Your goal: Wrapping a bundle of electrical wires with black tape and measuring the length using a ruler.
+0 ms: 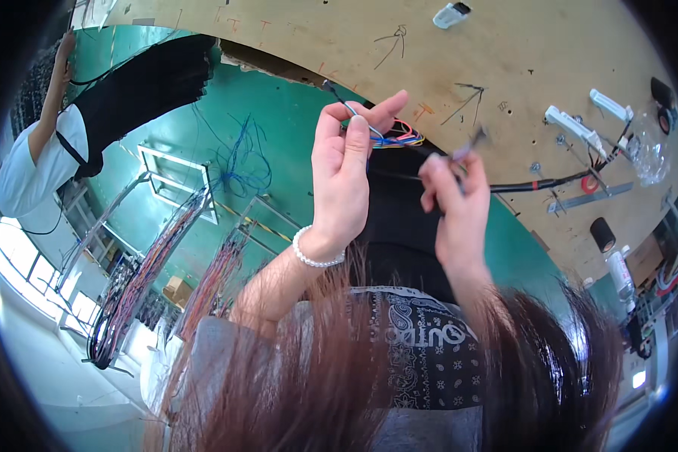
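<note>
From my remote seat I see the left hand (340, 162) pinching thin coloured wires (403, 140) between thumb and fingers, near the bench's (520, 41) near edge. The right hand (459, 200) is just right of it with curled fingers; it is blurred, and I cannot tell what it grips, though something dark juts from its top. From beside it a black cable (516, 187) with a red band runs right across the bench to the white clamps (576, 129). Left of my hands, a tangle of blue wire (241, 175) shows against the green floor (279, 113), and farther left a co-worker (41, 162) has one arm raised.
</note>
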Demonstrator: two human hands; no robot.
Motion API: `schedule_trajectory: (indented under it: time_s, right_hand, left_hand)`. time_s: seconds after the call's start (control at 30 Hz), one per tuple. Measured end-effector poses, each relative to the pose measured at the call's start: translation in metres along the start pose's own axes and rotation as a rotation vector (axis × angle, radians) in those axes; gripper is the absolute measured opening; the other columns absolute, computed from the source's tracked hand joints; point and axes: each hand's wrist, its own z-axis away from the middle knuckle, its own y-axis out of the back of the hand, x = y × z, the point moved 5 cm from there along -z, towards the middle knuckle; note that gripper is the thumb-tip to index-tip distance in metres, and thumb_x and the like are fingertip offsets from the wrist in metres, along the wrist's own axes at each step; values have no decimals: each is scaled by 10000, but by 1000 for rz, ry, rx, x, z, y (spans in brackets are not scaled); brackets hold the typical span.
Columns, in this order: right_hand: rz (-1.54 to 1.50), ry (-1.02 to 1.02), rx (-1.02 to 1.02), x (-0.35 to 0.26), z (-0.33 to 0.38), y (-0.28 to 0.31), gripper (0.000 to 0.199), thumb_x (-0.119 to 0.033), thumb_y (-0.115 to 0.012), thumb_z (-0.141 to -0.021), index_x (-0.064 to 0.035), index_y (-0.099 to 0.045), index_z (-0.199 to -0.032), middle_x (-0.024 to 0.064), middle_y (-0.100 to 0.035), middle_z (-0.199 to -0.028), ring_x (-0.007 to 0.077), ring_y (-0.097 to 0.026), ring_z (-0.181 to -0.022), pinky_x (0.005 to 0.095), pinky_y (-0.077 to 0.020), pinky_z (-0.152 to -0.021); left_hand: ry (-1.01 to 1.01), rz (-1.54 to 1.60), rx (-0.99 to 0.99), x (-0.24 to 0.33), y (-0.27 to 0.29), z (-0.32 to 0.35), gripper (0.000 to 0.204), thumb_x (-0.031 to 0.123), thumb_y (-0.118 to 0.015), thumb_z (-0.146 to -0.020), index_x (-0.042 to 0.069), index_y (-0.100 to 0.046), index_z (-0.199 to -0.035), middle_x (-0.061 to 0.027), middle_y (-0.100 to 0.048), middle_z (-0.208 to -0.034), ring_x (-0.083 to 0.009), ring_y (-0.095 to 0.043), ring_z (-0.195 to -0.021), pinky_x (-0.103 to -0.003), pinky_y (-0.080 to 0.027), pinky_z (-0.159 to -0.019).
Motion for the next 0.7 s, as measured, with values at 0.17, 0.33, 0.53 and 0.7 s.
schedule_trajectory:
  time_s: [0.17,0.33,0.53,0.7]
  right_hand:
    - [-114,342,240,17,45,3,178,-56,-607,-918,-70,-479,-1041,103,-628,-893,94,-507,-653,222,-407,-534]
    - [43,318,298,62,85,-2,72,-74,-616,-906,-6,-592,-908,54,-609,-813,60,-475,-623,205,-382,-534]
    - [-62,-193,-45,217,81,-29,252,-177,-624,-915,6,-643,-1086,40,-635,-819,43,-492,-621,182,-373,-502]
    - [-643,-625,-359,286,88,-74,259,-211,-638,-916,-51,-615,-1118,27,-625,-801,44,-487,-595,178,-350,-495]
  left_hand:
    - [-193,-216,-174,-8,21,22,86,130,-371,-1042,45,-381,-1036,-236,-583,-1265,-187,-560,-1142,-314,-393,-1016]
    - [-237,-393,-276,-30,79,59,45,73,-368,-1032,30,-354,-1031,-255,-562,-1288,-176,-555,-1126,-302,-389,-1013]
    - [157,-114,-160,-58,155,115,133,155,-320,-1052,36,-377,-1072,-301,-450,-1372,-344,-461,-1297,-430,-378,-1091]
    - [297,88,-39,-73,207,168,140,163,-335,-1051,33,-381,-1077,-279,-450,-1378,-321,-446,-1307,-424,-366,-1105]
